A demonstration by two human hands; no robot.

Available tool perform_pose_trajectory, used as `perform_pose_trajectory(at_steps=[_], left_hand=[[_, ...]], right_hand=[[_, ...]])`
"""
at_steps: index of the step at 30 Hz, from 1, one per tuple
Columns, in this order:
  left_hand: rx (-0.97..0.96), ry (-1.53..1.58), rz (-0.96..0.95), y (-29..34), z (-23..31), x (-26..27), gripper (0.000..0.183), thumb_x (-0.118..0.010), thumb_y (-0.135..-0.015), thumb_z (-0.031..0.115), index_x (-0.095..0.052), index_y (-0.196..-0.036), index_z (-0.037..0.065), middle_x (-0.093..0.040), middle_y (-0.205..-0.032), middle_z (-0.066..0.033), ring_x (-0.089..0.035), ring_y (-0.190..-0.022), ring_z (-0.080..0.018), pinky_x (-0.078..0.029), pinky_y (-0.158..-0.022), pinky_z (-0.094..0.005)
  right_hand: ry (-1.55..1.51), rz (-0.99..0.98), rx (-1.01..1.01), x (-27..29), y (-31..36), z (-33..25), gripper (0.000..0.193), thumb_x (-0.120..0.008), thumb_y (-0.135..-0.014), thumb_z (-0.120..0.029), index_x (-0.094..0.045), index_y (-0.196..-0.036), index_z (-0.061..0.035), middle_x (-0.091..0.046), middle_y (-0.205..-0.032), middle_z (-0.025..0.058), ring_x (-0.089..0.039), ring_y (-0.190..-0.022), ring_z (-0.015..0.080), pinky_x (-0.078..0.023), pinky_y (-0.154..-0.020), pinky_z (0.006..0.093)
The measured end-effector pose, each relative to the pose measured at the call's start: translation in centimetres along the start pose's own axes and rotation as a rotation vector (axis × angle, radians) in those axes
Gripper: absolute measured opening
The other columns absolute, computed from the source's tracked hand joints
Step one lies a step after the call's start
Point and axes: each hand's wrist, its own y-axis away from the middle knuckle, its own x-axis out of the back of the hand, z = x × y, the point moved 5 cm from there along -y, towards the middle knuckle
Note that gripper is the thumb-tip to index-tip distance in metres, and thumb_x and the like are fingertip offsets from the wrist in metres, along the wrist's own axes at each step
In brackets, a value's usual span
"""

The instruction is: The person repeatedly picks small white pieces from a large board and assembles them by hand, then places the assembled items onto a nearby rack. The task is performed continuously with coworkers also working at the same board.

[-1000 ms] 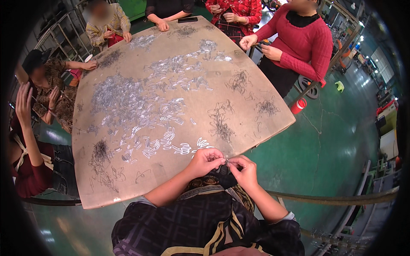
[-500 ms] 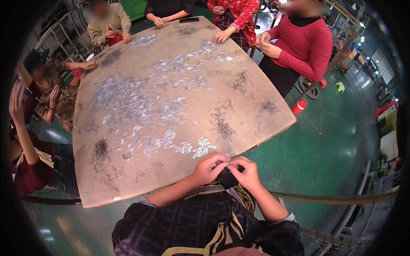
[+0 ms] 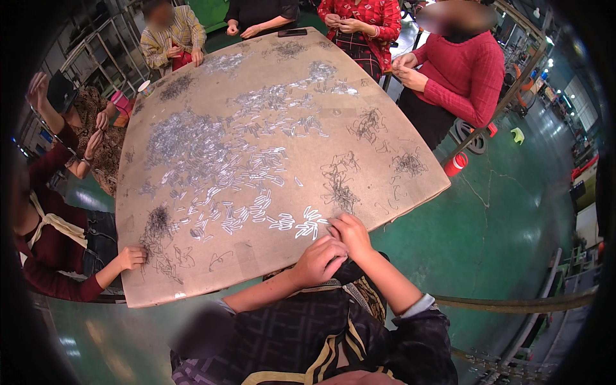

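My left hand (image 3: 319, 262) is held at the table's near edge with its fingers curled in. Whatever it may hold is hidden or too small to name. Just above and to the right, my right hand (image 3: 351, 235) reaches over the edge, fingers bent together, its fingertips beside a small group of shiny oblong loops (image 3: 310, 224). I cannot make out anything in that grip. Many more such pieces form a large spread (image 3: 192, 144) across the brown-covered table (image 3: 282, 250). Thin dark stringy scraps (image 3: 340, 189) lie in a loose heap beyond my right hand.
Other dark scrap heaps (image 3: 157, 224) lie at the left and right. Several people stand around the table; one person's hand (image 3: 133, 258) rests on its left edge. A phone (image 3: 292, 33) lies at the far edge. A red container (image 3: 455, 164) stands beyond the right edge.
My hands, fingertips together before, have come apart; my right hand has moved up toward the oblong loops. The person at the left has brought a hand down to the table edge.
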Motion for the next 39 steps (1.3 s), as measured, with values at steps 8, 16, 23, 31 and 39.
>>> perform_pose_trajectory(at_steps=[8,16,23,31,39], left_hand=[[0.016,0.001,0.005,0.4,0.0,-0.1,0.021,-0.065,-0.076,-0.007,-0.054,-0.092,0.003,-0.064,-0.092,-0.0124,-0.06,-0.083,-0.0292,-0.048,-0.075,-0.0368],[0.043,0.022,-0.005,0.2,-0.3,-0.3,0.02,-0.065,-0.078,-0.006,-0.053,-0.093,0.002,-0.064,-0.092,-0.0132,-0.06,-0.083,-0.0298,-0.048,-0.076,-0.0373],[0.109,0.007,0.035,-0.1,-0.8,-0.7,0.016,-0.064,-0.08,-0.005,-0.054,-0.091,0.001,-0.065,-0.091,-0.0133,-0.061,-0.082,-0.0283,-0.049,-0.073,-0.0363],[0.187,0.038,0.049,-0.6,-1.1,-1.7,0.015,-0.065,-0.081,-0.002,-0.053,-0.089,0.002,-0.061,-0.082,-0.0121,-0.058,-0.077,-0.0303,-0.047,-0.068,-0.0383],[0.242,0.024,-0.003,-0.4,-1.5,-2.3,0.015,-0.066,-0.081,-0.001,-0.053,-0.088,0.002,-0.059,-0.08,-0.0123,-0.058,-0.074,-0.0304,-0.047,-0.064,-0.0383]], right_hand=[[0.111,-0.073,-0.011,-3.1,-1.1,0.8,0.004,-0.062,-0.076,-0.007,-0.063,-0.079,-0.0043,-0.057,-0.084,0.0119,-0.058,-0.086,0.032,-0.049,-0.076,0.042],[-0.148,-0.044,-0.212,-1.0,-1.2,1.0,0.014,-0.068,-0.074,-0.001,-0.067,-0.088,-0.0005,-0.064,-0.082,0.0124,-0.064,-0.077,0.0298,-0.051,-0.069,0.0377],[-0.928,0.024,-0.699,4.3,1.5,1.2,0.013,-0.071,-0.084,-0.003,-0.069,-0.094,0.0052,-0.07,-0.077,0.007,-0.065,-0.07,0.0084,-0.054,-0.064,0.0238],[-0.769,0.115,-0.611,7.4,3.9,-0.7,0.013,-0.07,-0.084,-0.003,-0.07,-0.093,0.0064,-0.072,-0.08,0.0095,-0.067,-0.071,0.0095,-0.054,-0.065,0.0229],[-0.446,0.181,-0.412,8.7,3.8,-3.1,0.009,-0.069,-0.082,-0.001,-0.07,-0.09,0.0034,-0.07,-0.078,0.011,-0.067,-0.069,0.0138,-0.053,-0.063,0.0254]])
